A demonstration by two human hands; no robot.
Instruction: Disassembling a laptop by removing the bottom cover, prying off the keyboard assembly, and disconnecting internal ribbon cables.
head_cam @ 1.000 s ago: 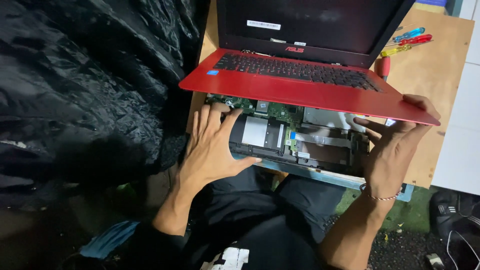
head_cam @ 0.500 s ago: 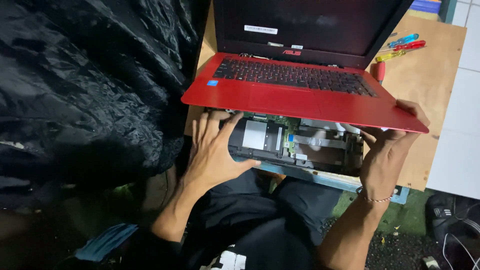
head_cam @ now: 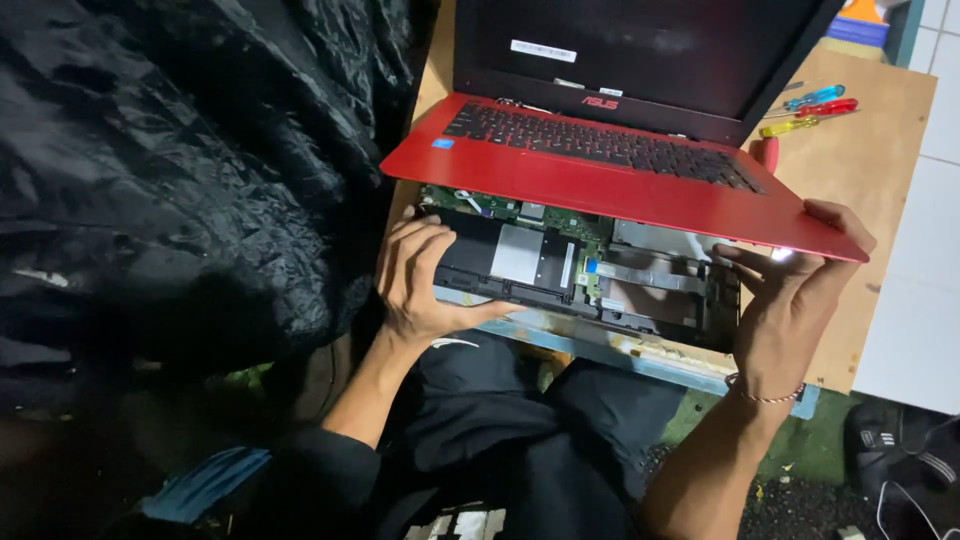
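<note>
A red laptop lies open on a wooden board [head_cam: 880, 150], its dark screen [head_cam: 640, 40] tilted back. The red keyboard cover [head_cam: 600, 175] is lifted off the bottom case [head_cam: 600, 275], so a black battery, a green circuit board and a flat ribbon cable show underneath. My left hand [head_cam: 420, 280] rests flat on the left front corner of the bottom case, fingers over the black battery. My right hand [head_cam: 790, 300] grips the right front corner of the lifted keyboard cover, thumb on top and fingers beneath.
Several small screwdrivers [head_cam: 815, 105] with blue, red and yellow handles lie on the board at the right, past the keyboard. A crumpled black plastic sheet [head_cam: 190, 170] fills the left side. White floor tiles [head_cam: 930, 280] and a dark shoe [head_cam: 900, 450] are at the right.
The view has shifted a little. The keyboard cover stays lifted in my right hand and my left hand stays on the bottom case, with its fingers spread slightly further over the battery.
</note>
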